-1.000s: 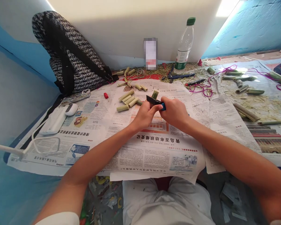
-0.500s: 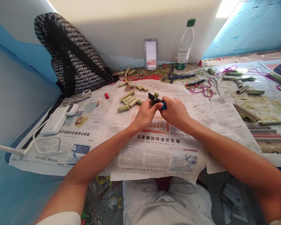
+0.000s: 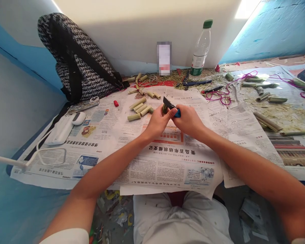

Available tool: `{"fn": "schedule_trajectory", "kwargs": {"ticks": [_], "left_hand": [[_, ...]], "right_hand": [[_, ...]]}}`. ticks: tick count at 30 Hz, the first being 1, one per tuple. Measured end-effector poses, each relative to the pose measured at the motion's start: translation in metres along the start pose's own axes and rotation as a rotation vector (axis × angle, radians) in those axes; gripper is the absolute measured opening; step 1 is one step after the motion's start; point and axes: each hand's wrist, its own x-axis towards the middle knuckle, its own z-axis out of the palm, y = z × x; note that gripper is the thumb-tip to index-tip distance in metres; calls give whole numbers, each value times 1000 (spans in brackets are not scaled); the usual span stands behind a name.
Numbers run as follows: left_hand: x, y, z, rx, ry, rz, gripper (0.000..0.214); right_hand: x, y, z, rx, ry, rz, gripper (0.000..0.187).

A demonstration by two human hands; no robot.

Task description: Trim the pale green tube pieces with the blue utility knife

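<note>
My right hand point(image 3: 189, 118) is closed round the blue handle of a utility knife point(image 3: 169, 103), whose dark blade points up and to the left. My left hand point(image 3: 159, 120) grips a short green bamboo piece point(image 3: 164, 108), mostly hidden by the fingers, and its thumb presses near the base of the blade. The blade lies against or just over the bamboo; I cannot tell which. Left of my hands, several cut bamboo tubes point(image 3: 139, 107) lie on the newspaper point(image 3: 165, 169).
A black-and-white patterned bag point(image 3: 83, 61) leans at the back left, near a white device point(image 3: 62, 130) with a cable. Behind my hands stand a phone point(image 3: 164, 59) and a plastic bottle point(image 3: 200, 54). Bamboo pieces, shavings and purple string point(image 3: 225, 96) lie on the right.
The bamboo piece that showed above the blade is now lower, mostly behind the blade and my left hand. The blade has shifted slightly up and to the right.
</note>
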Motion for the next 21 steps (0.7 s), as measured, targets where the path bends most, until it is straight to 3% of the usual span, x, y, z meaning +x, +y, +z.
{"fn": "schedule_trajectory", "kwargs": {"ticks": [5,10,21], "left_hand": [[1,-4,-2,-1,-9,-19,68],[-2,1,-3,-14,-164,-33,66],[-6,13,-4,-40,-247,37,56]], "right_hand": [[8,8,-8,139,-179,-112,19],[11,16,-20,236,-411,-156,22],[7,18,-30,339,-618,-110,22]]}}
